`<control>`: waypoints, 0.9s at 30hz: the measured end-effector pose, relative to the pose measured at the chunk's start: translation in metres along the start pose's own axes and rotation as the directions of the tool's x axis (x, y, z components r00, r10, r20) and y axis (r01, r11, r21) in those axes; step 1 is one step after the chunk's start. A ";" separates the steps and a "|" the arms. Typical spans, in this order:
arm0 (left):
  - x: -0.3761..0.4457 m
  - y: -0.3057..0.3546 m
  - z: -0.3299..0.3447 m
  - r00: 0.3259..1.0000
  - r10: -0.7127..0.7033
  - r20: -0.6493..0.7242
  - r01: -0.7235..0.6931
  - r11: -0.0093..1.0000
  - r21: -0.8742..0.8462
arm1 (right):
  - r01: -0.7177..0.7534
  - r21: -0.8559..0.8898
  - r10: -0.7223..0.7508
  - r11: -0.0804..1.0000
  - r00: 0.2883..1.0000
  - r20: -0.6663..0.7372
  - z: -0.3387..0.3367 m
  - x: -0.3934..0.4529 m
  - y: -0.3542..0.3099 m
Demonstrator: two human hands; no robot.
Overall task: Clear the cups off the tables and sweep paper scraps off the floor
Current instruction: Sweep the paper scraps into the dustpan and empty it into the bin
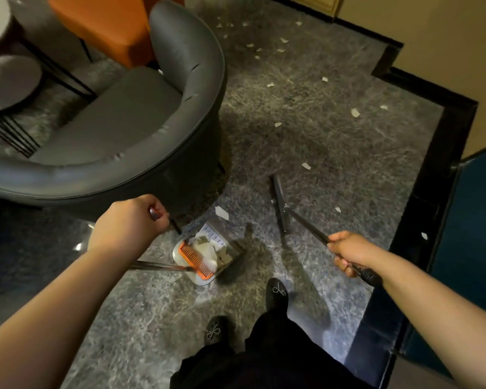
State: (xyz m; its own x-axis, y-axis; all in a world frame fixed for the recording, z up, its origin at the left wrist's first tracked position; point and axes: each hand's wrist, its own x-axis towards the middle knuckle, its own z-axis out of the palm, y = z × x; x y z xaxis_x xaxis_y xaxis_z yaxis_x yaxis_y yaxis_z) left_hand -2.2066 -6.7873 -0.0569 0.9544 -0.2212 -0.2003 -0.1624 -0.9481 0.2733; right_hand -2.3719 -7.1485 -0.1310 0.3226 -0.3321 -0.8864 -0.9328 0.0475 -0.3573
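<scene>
Your left hand (129, 220) is curled tight round the top of the dustpan handle (163, 214), grip closed on it, knuckles up. Below it the dustpan (205, 254) sits on the floor (320, 141), just off the front of the grey armchair (141, 113). An orange comb strip (197, 259) runs along the pan's near rim, and the pan holds a heap of pale paper scraps. One larger scrap (221, 212) lies on the floor touching the pan's far edge.

Your right hand (351, 252) wraps the dark broom handle (309, 226), fingers closed round it, the handle's butt end sticking out behind the wrist. The shaft slants forward and left down to the broom head (279, 200), which is blurred and stands to the right of the pan, apart from it.

Paper scraps (355, 112) are scattered over the grey marbled floor beyond the broom, thickest toward the far wall and thinner near the black border strip (446, 153) on the right. One scrap (424, 235) lies on the dark strip itself.

Your two dark shoes (277, 293) stand behind the pan. Far left, two round tables (10, 82) on thin black legs stand beside the armchair, with an orange seat (110, 26) behind.
</scene>
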 end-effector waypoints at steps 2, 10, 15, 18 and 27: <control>0.004 0.001 0.000 0.999 -0.034 -0.001 0.034 0.999 0.008 | 0.006 -0.059 -0.007 0.998 1.000 -0.007 -0.013 0.015 -0.013; 0.013 0.005 0.001 0.988 -0.155 -0.010 0.156 0.987 0.033 | -0.012 -0.313 0.032 0.950 0.998 0.059 -0.043 0.071 -0.062; 0.012 0.005 0.005 0.985 -0.171 -0.020 0.173 0.982 0.076 | 0.070 -0.503 0.013 0.861 0.987 0.159 -0.030 0.077 -0.084; 0.013 0.005 0.006 0.985 -0.170 -0.025 0.171 0.982 0.080 | 0.146 -0.608 -0.012 0.780 0.976 0.218 -0.012 0.073 -0.093; 0.009 0.006 0.014 0.986 -0.163 -0.034 0.166 0.981 0.099 | 0.347 -0.816 -0.032 0.462 0.926 0.376 0.037 0.061 -0.117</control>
State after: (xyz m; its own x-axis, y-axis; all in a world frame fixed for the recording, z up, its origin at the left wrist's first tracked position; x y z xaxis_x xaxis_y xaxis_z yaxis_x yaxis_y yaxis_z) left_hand -2.2021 -6.7979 -0.0702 0.9761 -0.0555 -0.2101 -0.0258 -0.9896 0.1417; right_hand -2.2369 -7.1400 -0.1541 0.3887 0.0450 -0.9203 -0.4504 -0.8621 -0.2324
